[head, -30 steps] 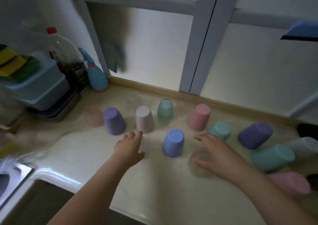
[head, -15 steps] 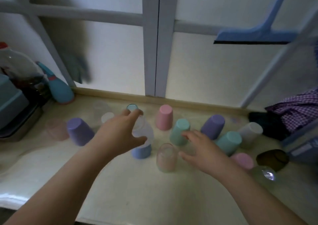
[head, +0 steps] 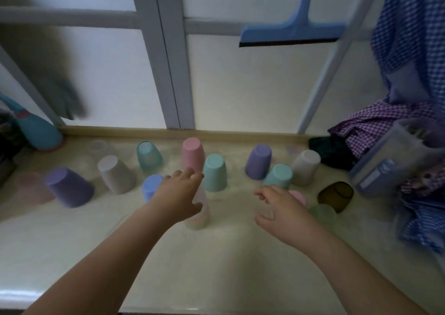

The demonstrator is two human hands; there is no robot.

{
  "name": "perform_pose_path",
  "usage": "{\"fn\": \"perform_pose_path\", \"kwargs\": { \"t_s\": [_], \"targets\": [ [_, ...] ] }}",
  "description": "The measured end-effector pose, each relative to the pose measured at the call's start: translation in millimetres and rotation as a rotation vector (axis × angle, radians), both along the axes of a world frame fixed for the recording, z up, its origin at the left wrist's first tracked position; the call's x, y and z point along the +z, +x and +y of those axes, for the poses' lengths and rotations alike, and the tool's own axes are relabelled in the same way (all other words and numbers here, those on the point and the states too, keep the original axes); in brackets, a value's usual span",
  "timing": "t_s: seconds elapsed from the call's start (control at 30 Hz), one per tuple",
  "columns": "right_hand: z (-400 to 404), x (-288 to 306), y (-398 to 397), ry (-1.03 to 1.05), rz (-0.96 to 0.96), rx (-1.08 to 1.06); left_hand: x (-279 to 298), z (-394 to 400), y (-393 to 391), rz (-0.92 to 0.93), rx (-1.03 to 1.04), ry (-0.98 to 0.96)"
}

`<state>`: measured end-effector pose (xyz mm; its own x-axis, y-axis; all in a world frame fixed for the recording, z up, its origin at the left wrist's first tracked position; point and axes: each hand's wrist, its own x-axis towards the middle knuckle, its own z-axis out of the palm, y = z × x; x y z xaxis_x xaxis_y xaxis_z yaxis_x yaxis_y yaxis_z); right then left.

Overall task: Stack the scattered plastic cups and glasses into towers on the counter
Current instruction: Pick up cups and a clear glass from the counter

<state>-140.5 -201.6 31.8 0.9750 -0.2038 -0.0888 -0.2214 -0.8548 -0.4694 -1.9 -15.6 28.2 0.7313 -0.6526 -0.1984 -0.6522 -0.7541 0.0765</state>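
Several upturned plastic cups stand scattered on the cream counter (head: pixel 216 254): purple (head: pixel 68 187), beige (head: pixel 116 175), translucent teal (head: pixel 149 156), pink (head: pixel 193 154), mint (head: pixel 214 172), blue (head: pixel 150 187), a second purple (head: pixel 258 161), a second mint (head: pixel 278 176), white (head: pixel 305 166). My left hand (head: pixel 178 194) is closed on a clear glass (head: pixel 201 200), which sits over a pinkish clear glass (head: pixel 197 218). My right hand (head: pixel 281 208) hovers with fingers apart, holding nothing, just before a small pink cup (head: pixel 298 195). A brown glass (head: pixel 336 196) and a faint greenish glass (head: pixel 322 212) stand to its right.
A teal spray bottle (head: pixel 36 131) stands at the back left. Checked cloths (head: pixel 385 122) and a plastic container (head: pixel 385 163) crowd the right side. A blue squeegee (head: pixel 289 30) hangs on the window above. A faint clear glass (head: pixel 98 147) and a pink one (head: pixel 31 189) sit far left.
My left hand has carried the clear glass from above the blue cup rightward and down onto the pinkish glass. My right hand has drawn away from that glass to the right.
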Motion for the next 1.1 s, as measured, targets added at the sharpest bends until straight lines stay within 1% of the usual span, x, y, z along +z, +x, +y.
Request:
{"fn": "perform_pose_path", "kwargs": {
  "t_s": [0.03, 0.1, 0.2, 0.27, 0.33, 0.47, 0.63, 0.73, 0.83, 0.97, 1.1],
  "targets": [
    [-7.4, 1.6, -4.7, -0.004, -0.004, -0.022, 5.3, -7.1, -4.2, -0.062, -0.039, -0.029],
    [-25.0, 4.5, -15.7, 0.008, -0.003, -0.076, 18.6, -26.8, -15.1, -0.129, -0.107, -0.14],
    [-56.7, 4.8, -36.2, -0.003, -0.004, -0.197, 28.5, -60.3, -30.7, -0.138, -0.19, -0.254],
    [-78.8, -1.0, -51.5, -0.052, 0.014, -0.288, 24.9, -78.1, -41.0, -0.112, -0.233, -0.247],
    [-98.6, -12.4, -64.0, -0.104, 0.092, -0.341, 15.4, -90.3, -51.1, -0.084, -0.263, -0.203],
    [-118.9, -42.9, -69.5, -0.062, 0.25, -0.352, -5.7, -94.3, -65.9, -0.024, -0.262, -0.131],
    [-122.0, -71.2, -57.0, 0.008, 0.282, -0.349, -18.6, -78.3, -69.5, 0.009, -0.212, -0.171],
    [-122.2, -73.7, -54.1, -0.005, 0.283, -0.356, -15.9, -68.1, -68.5, -0.004, -0.168, -0.191],
    [-124.0, -53.5, -56.4, -0.046, 0.279, -0.354, -7.5, -61.1, -64.8, -0.041, -0.136, -0.208],
    [-123.1, 12.2, -51.4, -0.165, 0.125, -0.351, 17.1, -56.9, -57.6, -0.124, -0.113, -0.258],
    [-87.8, 74.5, -24.4, -0.088, -0.052, -0.213, 38.5, -44.1, -44.9, -0.205, -0.066, -0.274]
  ]
}}
